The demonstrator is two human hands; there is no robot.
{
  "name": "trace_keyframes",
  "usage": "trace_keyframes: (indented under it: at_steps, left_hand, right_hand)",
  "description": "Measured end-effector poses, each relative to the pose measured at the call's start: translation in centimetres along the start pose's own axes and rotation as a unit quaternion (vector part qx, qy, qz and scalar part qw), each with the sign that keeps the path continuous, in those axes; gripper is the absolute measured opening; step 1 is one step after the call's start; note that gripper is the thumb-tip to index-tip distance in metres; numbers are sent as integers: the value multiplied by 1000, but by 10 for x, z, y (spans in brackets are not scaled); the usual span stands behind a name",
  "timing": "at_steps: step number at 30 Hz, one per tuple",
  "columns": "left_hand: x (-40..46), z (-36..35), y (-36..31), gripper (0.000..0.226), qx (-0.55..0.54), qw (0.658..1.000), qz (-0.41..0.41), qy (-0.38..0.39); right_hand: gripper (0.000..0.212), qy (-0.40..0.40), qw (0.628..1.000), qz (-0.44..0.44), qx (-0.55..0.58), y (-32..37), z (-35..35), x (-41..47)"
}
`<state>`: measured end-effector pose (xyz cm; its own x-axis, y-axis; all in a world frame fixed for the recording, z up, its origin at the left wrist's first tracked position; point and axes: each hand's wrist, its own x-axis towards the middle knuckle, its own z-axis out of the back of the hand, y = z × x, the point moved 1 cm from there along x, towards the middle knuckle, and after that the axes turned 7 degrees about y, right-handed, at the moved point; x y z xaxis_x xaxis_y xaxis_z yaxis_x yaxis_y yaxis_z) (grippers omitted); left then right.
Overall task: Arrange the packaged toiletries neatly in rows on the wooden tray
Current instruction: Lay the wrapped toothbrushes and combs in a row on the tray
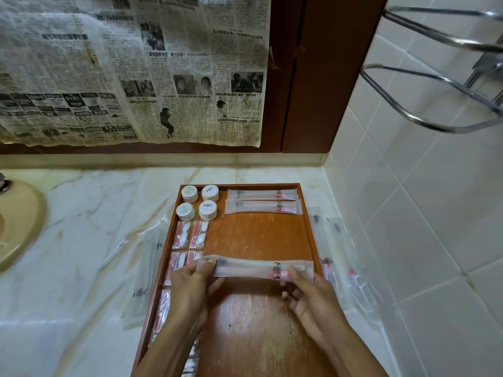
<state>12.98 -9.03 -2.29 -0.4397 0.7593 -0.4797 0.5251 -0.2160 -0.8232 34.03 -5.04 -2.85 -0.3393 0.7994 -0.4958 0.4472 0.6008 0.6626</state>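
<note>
Right now I see both hands over the rectangular wooden tray (258,235), holding 1 long translucent toothbrush sachet (255,268) crosswise above its middle. My left hand (190,289) pinches the sachet's left end, and my right hand (310,297) pinches its right end beside the printed emblem. At the tray's far right corner, 2 matching toothbrush packets (262,201) lie side by side, parallel to the far edge. At the far left corner stand 4 round white wrapped soaps (200,202) in a 2-by-2 block. Along the left edge runs a double column of small clear packets with red and white contents (190,235). More long clear sachets (334,257) lie on the pale marble counter (89,213) off both sides of the tray
</note>
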Motion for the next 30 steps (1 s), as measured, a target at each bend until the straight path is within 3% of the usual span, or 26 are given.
trace_keyframes:
  at_steps: [9,17,22,24,30]
  left_hand:
    - [-6,-10,2,11,-29,1000,-9,3]
    - [-8,-8,2,12,-22,1000,-16,9]
    - [-5,-4,2,14,-13,1000,-14,8]
    - [-4,-3,2,17,-7,1000,-12,17]
    - [1,4,-2,18,-11,999,-7,46]
  right_hand:
    - [21,-10,987,-20,159,-19,-30,6]
    - [8,-13,995,-49,81,-22,-35,9]
    - [15,-20,998,-23,61,-19,-28,10]
    - [3,-10,999,-26,31,-17,-26,10]
    - [27,-20,999,32,-31,-3,-14,14]
